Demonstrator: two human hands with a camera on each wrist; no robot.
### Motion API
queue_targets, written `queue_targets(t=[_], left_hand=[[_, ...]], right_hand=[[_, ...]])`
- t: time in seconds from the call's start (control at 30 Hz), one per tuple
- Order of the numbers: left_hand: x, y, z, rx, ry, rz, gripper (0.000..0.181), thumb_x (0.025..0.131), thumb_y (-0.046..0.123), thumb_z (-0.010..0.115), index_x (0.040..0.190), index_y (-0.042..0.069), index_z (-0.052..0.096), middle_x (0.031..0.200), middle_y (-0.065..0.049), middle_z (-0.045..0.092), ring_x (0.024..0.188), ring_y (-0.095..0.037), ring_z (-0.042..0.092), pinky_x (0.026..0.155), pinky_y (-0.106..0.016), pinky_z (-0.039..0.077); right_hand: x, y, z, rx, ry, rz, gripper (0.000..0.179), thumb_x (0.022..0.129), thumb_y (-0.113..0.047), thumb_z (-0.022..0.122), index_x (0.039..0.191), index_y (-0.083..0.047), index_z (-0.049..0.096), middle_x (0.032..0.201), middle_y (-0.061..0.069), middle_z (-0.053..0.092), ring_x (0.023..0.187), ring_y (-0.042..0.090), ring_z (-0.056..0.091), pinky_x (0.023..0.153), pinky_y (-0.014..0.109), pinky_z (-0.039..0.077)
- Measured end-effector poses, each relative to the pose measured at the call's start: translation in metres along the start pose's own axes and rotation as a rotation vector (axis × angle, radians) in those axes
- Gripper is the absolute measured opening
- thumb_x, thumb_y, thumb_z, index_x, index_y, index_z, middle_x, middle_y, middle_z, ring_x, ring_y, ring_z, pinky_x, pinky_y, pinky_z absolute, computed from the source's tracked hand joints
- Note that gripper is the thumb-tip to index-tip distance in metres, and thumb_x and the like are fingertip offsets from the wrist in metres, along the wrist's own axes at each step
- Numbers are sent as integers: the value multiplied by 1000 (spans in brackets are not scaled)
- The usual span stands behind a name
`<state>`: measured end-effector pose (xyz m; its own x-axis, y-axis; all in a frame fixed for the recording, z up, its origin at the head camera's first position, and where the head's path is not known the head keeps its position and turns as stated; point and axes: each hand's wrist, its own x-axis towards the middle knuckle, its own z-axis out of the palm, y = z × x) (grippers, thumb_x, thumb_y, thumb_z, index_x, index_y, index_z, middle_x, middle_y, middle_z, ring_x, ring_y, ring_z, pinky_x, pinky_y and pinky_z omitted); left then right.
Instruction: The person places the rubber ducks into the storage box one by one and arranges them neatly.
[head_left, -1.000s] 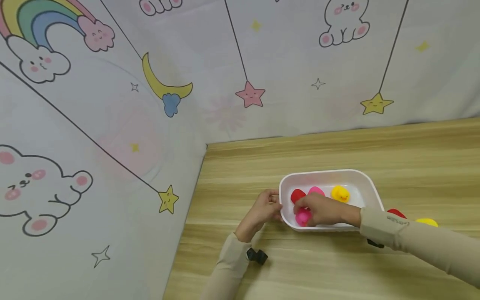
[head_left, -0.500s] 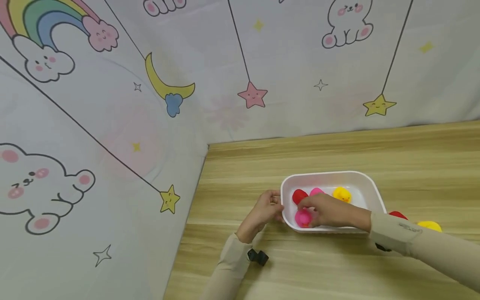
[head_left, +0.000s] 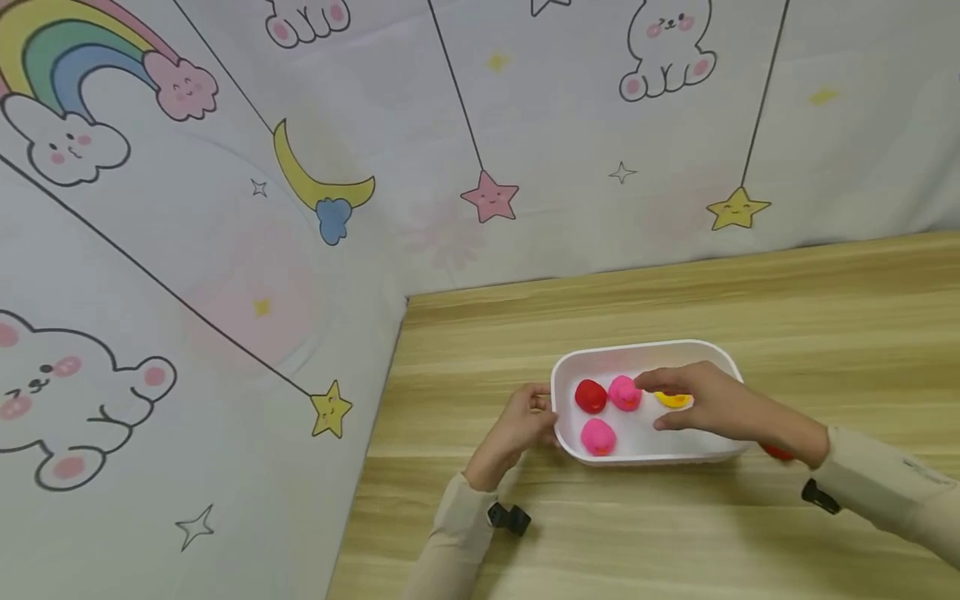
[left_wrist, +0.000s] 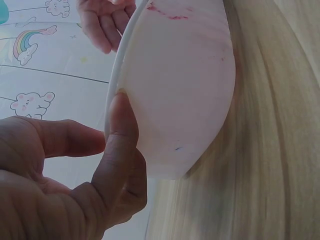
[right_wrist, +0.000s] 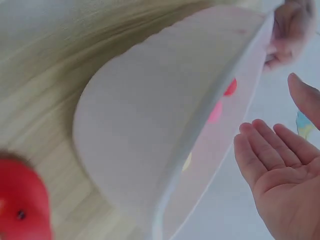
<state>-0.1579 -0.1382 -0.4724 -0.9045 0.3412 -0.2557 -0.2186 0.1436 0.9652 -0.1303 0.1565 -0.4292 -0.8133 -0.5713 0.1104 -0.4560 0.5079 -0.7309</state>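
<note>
A white plastic tub (head_left: 637, 457) stands on the wooden table with rubber ducks inside. My left hand (head_left: 521, 425) holds its left end, thumb and fingers at the rim and outer wall (left_wrist: 175, 90). At the left of the tub sit a red duck (head_left: 590, 397), a pink duck (head_left: 625, 393) and a second pink duck (head_left: 598, 437). My right hand (head_left: 705, 402) hovers over the right half, fingers and thumb spread with nothing between them. Beneath it a yellow duck (head_left: 672, 400) is partly covered.
Another red duck (right_wrist: 20, 205) lies on the table just right of the tub, mostly hidden under the right forearm in the head view. A patterned cloth wall (head_left: 450, 250) borders the table (head_left: 480, 342) at the back and left.
My right hand has let go of the pink duck at the tub's front left and moved up and right, over the yellow duck. My left hand keeps its place at the tub.
</note>
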Motion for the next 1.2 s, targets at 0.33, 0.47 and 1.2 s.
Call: queue_targets(t=[0.33,0.47,1.2], left_hand=[[-1,0,-1,-30,-18,12,46,85,-16,54,129,-20,44,93,-15,50,65,-17,56,55,-28,63],[0,0,0,-42,-20,13,46,85,-16,54,130,-20,43,93,-16,51,65,-17,55,53,-27,62],[1,0,-1,-40,-19,-7,46,86,-17,54,130,-19,43,94,-15,50,69,-18,56,54,-25,62]], right_hand=[[-37,12,-24,-5,114,127,49,88,-17,79,129,5,63,125,21,66,110,40,65,88,44,62],[-55,20,-32,-23,146,210,51,88,-18,80,130,3,63,127,23,65,110,45,63,86,40,63],[-125,94,-25,-341,200,211,72,53,-32,99,116,-9,72,109,11,73,97,8,64,72,23,55]])
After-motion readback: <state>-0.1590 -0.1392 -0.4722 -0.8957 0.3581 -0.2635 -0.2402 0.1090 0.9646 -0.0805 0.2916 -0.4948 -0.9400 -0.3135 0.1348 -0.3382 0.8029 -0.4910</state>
